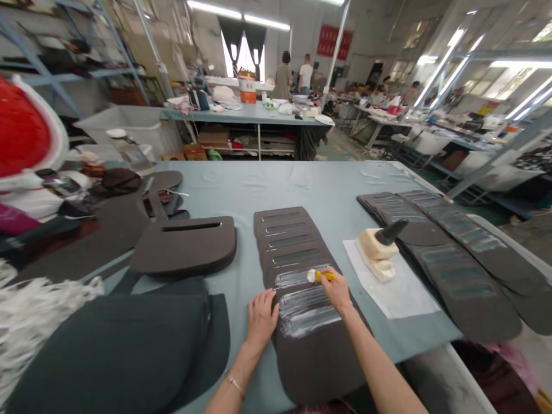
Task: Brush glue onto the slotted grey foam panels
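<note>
In front of me a row of dark brown slotted panels [319,368] lies overlapped like shingles. White glue [304,305] is smeared around the slots of the nearer ones. My right hand [337,290] grips a yellow-handled brush [323,275], its pale bristles on the panel second from the front. My left hand [261,315] lies flat with fingers stretched out, the fingertips touching the left edge of the panels. To the right, a cream glue container [375,246] with a black conical piece on it stands on a white sheet [403,296].
More glue-streaked panels [470,287] are fanned out at the right. A thick stack of slotted panels [183,247] and dark green rounded pieces [116,339] lie left, beside white cords [34,322]. Another table [207,117] and people stand farther back.
</note>
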{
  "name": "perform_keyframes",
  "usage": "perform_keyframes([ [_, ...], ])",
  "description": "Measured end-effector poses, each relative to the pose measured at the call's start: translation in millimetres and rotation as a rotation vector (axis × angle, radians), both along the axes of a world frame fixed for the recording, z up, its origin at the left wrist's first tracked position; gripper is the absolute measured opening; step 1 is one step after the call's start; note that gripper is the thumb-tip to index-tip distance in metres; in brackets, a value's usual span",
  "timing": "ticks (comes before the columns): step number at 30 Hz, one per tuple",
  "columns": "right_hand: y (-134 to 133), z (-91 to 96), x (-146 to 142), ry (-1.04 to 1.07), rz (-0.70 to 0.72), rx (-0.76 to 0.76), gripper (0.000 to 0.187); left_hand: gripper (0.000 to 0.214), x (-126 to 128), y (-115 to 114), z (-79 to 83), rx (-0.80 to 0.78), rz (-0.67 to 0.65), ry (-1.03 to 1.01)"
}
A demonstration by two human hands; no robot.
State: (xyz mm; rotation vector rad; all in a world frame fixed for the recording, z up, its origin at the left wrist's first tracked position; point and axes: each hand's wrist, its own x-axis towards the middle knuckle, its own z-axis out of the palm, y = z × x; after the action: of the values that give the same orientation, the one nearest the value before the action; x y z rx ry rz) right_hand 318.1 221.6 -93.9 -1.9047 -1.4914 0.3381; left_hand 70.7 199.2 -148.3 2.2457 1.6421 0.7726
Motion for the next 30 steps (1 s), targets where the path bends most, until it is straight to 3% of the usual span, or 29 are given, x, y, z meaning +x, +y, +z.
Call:
perform_keyframes([
  [3,2,0.0,58,-0.100,-0.162,-0.042,0.024,0.031,1,-1,1.5,0.003,0.006,0.008],
  [5,2,4.0,58,-0.143,-0.180,-0.019,0.026,0.031,2,-1,2.0,-0.005,0.008,0.016],
  [8,-3,11.2,3,-0.073,-0.073,0.091,0.026,0.032,3,-2,1.0,-0.015,0.007,0.025],
  [11,-13,13.4,-61,0.063,0.166,0.105,0.022,0.032,3,-2,-0.4,-0.008,0.007,0.029],
  [13,-18,11.2,-72,0.089,0.261,0.074,0.021,0.032,3,-2,-0.6,-0.004,-0.005,0.033],
  [15,-20,7.3,-49,0.075,0.188,0.041,0.022,0.031,2,-2,-0.2,-0.002,-0.011,0.037],
  [19,-18,-0.6,36,0.004,-0.134,-0.022,0.030,0.032,3,-2,-0.2,0.010,0.005,0.030],
  [21,-18,-3.0,59,-0.057,-0.187,-0.032,0.034,0.031,3,-2,-0.7,0.011,0.010,0.018],
  [25,-19,-0.6,58,-0.193,-0.150,-0.027,0.036,0.028,1,2,1.1,-0.047,0.027,-0.044],
  [30,-7,20.9,22,-0.131,-0.158,-0.049,0.033,0.024,-4,21,11.2,-0.071,0.105,-0.145],
])
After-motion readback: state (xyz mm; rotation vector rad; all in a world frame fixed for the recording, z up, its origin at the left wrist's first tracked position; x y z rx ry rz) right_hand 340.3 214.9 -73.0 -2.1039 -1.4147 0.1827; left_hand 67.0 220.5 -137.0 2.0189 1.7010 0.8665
